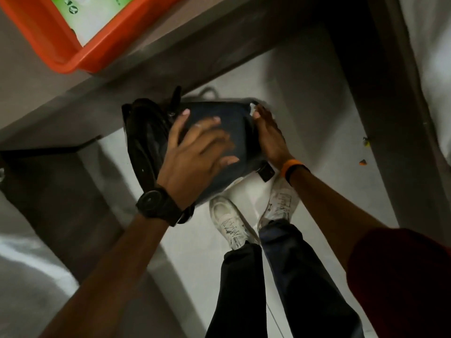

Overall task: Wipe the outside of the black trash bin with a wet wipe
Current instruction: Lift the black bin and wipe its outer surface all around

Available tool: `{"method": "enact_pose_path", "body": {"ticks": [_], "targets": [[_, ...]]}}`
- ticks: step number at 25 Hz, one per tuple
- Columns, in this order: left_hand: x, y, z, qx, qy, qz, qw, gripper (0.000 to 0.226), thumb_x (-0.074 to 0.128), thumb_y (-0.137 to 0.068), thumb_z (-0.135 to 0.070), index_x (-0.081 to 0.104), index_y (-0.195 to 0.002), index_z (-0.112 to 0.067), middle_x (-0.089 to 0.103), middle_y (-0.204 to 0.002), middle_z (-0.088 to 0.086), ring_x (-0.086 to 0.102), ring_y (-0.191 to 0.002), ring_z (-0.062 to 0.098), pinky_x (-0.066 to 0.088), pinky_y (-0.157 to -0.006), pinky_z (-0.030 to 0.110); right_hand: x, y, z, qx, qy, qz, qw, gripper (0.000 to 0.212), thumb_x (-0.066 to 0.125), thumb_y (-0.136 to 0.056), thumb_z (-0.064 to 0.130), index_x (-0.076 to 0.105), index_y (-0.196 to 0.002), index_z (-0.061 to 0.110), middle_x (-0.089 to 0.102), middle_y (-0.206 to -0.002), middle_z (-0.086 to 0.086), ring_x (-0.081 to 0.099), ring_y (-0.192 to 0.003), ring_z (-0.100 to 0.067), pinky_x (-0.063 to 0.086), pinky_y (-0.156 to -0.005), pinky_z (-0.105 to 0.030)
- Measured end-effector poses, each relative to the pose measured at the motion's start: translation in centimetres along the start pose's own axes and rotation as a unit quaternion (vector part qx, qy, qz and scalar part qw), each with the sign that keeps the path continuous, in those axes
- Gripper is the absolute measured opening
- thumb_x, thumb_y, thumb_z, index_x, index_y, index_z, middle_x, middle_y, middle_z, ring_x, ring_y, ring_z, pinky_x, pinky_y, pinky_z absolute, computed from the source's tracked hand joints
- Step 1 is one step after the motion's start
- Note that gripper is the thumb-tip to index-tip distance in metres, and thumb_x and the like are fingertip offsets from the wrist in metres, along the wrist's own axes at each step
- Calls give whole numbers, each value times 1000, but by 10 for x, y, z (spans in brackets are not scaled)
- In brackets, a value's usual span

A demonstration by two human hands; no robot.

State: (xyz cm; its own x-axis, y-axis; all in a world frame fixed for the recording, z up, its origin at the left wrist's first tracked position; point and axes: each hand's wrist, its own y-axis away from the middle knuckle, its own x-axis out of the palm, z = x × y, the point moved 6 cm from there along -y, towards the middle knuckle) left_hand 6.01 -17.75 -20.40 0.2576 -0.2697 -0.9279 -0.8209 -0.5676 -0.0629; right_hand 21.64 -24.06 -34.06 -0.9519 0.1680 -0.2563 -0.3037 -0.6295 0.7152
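Observation:
The black trash bin (234, 123) lies tipped on its side above the floor, just below the table edge, and is blurred. My left hand (195, 152), wearing a black watch, is spread flat over its upper side and grips it. My right hand (269, 137), with an orange wristband, presses against the bin's right end. A small white scrap that looks like the wet wipe (253, 110) shows at its fingertips; most of it is hidden. A black liner bag (144, 132) bulges from the bin's left end.
An orange tray (80, 57) holding a green and white wipes pack (97, 11) sits on the grey table (146, 69) above the bin. My white shoes (229, 220) stand on the pale floor right below it. A dark table leg (353, 69) rises on the right.

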Motion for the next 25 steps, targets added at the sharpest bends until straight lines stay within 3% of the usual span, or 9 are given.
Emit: {"method": "enact_pose_path", "body": {"ticks": [2,4,8,10,13,15,18,22,25], "targets": [[-2,-6,-13,24,-2,-50,998,41,49,-101,-28,66,-72,-4,65,-73,13,64,-78,32,47,-86,45,4,5,1,2,-22,5,1000,57,25,-111,47,17,-164,28,14,-174,6,10,-162,-16,9,-133,-47],[-12,-19,-13,25,53,-99,993,44,43,-102,-22,56,-64,-5,52,-59,14,51,-58,29,42,-64,39,19,37,9,-71,-41,29,996,59,28,-109,49,14,-164,31,12,-174,7,8,-162,-14,12,-132,-48],[-14,-52,-7,-89,111,-118,983,43,41,-103,-20,52,-63,-8,48,-53,8,49,-51,29,39,-58,35,55,100,26,-273,-8,95,957,57,33,-110,43,16,-163,33,12,-173,14,7,-163,-13,13,-133,-39],[-16,-58,6,-142,225,-130,955,44,40,-102,-20,48,-61,-6,46,-53,7,48,-50,29,41,-55,39,42,74,12,-230,-4,64,971,59,32,-111,32,8,-165,27,1,-174,14,-3,-162,-10,5,-133,-37],[-11,-53,-6,91,152,-17,984,33,44,-99,-15,53,-68,-4,51,-66,12,49,-65,29,41,-68,43,0,13,-15,-7,-99,-7,995,59,26,-113,31,1,-165,20,-4,-175,3,-4,-162,-15,3,-133,-44],[-2,-46,-20,212,34,45,976,26,49,-98,-14,56,-75,-5,54,-71,13,50,-70,32,39,-69,42,-11,0,-13,19,-111,-7,994,59,24,-113,34,1,-165,18,-3,-175,1,-2,-163,-16,3,-133,-43],[3,-69,-18,153,-11,26,988,26,51,-98,-17,56,-74,-8,58,-68,12,53,-67,31,40,-68,40,8,30,13,-84,-104,17,991,63,26,-108,48,11,-165,26,5,-175,4,2,-163,-13,4,-133,-44],[5,-77,-14,47,-30,27,998,36,52,-97,-25,58,-63,-13,61,-57,8,57,-57,27,37,-59,32,25,82,18,-168,-171,76,968,58,38,-105,49,42,-155,20,43,-163,-2,34,-156,-20,25,-129,-50],[3,-63,-10,-30,-36,31,998,48,53,-98,-32,45,-52,-19,45,-44,2,48,-42,23,24,-51,25,9,56,10,-172,-87,81,978,52,31,-110,39,30,-161,26,26,-170,12,18,-161,-12,13,-133,-43]]}}
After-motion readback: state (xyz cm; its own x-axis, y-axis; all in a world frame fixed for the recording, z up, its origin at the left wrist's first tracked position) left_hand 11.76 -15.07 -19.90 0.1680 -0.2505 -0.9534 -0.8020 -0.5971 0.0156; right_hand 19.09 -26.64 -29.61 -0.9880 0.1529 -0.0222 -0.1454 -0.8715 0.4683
